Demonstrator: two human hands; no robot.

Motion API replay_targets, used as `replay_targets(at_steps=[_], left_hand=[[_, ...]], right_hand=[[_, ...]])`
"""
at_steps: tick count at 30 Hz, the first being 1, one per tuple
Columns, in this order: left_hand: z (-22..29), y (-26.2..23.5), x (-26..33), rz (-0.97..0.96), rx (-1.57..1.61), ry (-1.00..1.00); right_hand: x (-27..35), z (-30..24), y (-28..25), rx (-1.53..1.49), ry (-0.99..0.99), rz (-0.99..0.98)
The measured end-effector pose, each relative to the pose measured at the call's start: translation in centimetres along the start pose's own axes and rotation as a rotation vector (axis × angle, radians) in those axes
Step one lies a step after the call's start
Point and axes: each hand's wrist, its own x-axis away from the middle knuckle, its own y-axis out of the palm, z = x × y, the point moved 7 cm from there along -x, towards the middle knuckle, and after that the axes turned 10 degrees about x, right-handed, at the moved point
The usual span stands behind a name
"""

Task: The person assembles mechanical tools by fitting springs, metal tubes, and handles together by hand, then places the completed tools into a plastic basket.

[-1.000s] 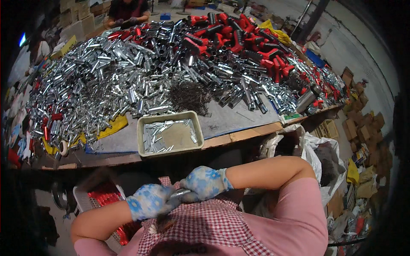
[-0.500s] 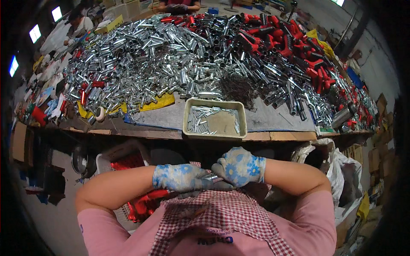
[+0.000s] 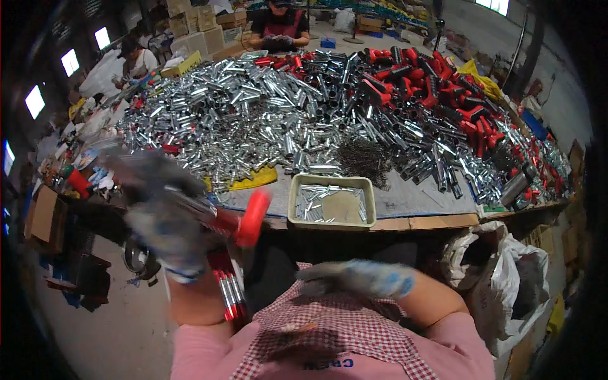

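Left hand holds red-ended tool
Its blurred fingers close round it; right hand, fingers outstretched, looks empty.

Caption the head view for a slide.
Blurred left hand holding a red-ended piece, left of the tray; right hand before the apron.

Across the chest of your pink shirt, near the checked apron, you wear a short line of bold, dark blue capital lettering. The white sack to your right bears dark printed characters down its side (too small and creased for you to read surely).
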Motion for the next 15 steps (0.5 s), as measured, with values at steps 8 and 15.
replay_targets(at_steps=[8,15], left_hand=[[6.6,-0.2,0.7,0.236,0.509,0.376],[4.3,3.4,3.7,-0.132,0.248,0.340]], right_hand=[[-12.0,6.4,7.1,-0.709,-0.030,-0.269],[-9.1,5.4,8.6,-0.870,0.016,-0.376]])
